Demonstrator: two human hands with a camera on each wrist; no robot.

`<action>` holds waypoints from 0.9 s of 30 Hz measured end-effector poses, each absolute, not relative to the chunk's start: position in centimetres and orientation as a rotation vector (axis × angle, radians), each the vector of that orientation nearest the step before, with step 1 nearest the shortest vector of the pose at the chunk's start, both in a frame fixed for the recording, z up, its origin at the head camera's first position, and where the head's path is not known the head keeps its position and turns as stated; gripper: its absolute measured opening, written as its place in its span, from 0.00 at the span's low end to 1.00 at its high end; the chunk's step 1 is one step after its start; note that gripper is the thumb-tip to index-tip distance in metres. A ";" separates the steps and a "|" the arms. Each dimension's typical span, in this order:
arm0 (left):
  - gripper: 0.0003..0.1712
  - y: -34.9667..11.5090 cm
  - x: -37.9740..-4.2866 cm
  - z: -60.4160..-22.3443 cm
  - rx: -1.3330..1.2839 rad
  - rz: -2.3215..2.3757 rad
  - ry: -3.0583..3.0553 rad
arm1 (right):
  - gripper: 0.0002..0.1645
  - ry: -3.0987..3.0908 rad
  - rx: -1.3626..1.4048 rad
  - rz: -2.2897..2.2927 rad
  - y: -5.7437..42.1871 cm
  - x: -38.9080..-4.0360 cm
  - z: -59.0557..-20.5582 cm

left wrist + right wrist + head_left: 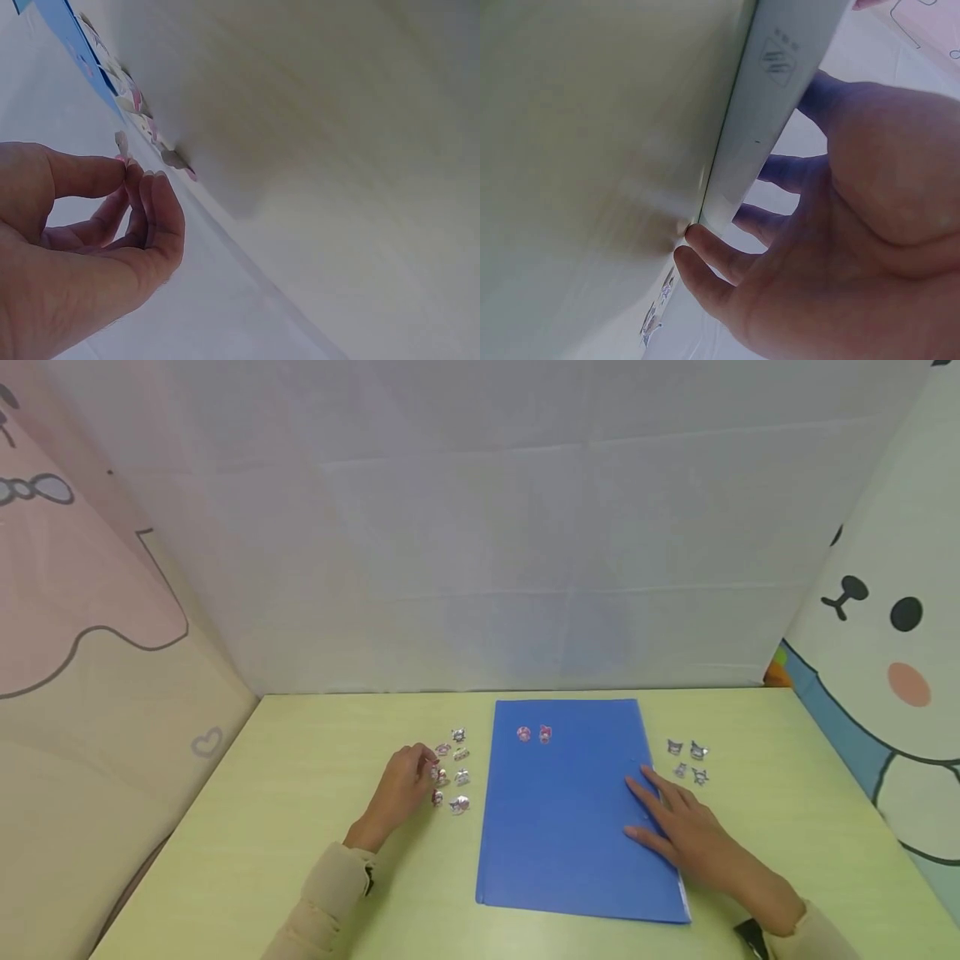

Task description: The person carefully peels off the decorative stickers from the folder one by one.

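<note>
Between thumb and index finger, my left hand (401, 787) pinches a small cartoon sticker (122, 144), raised a little beside a group of similar cutouts. Several of these stickers (462, 777) lie in loose rows left of a blue folder (558, 835). Two pink stickers (545, 734) sit side by side near the folder's top edge. My right hand (693, 839) rests over the folder's right edge with fingers spread and fairly straight. In the right wrist view, its thumb and some fingers lie over the folder's pale side (761, 112), while two fingertips reach down beside it.
Several grey-purple stickers (699, 750) lie on the pale yellow table (757, 810) right of the folder. A white cloth (480, 568) hangs behind the table, and printed cartoon cloths (907, 693) flank it on both sides.
</note>
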State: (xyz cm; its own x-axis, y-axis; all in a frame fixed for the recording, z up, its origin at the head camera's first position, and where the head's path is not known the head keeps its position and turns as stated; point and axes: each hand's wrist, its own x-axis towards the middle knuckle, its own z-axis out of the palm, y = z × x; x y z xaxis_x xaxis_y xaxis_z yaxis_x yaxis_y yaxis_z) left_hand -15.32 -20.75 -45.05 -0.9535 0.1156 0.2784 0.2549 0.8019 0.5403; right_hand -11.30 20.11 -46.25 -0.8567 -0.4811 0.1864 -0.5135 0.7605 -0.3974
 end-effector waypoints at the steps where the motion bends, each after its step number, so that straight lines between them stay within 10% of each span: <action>1: 0.05 -20.8 -15.2 -45.0 -0.284 -0.876 -2.761 | 0.37 -2.881 0.814 0.682 20.1 -11.3 -46.2; 27: 0.06 -21.6 -14.4 -45.6 -0.178 -0.811 -2.880 | 0.37 -2.886 0.817 0.669 20.1 -11.4 -46.1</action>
State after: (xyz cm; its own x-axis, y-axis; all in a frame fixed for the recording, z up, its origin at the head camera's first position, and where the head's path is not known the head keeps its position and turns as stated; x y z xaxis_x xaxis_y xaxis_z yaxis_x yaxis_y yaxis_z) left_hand -14.45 -21.57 -45.62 -0.9827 0.0748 0.1697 0.1523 0.8472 0.5089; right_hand -11.37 20.06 -46.09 -0.8564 -0.4839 0.1802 -0.5138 0.7642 -0.3899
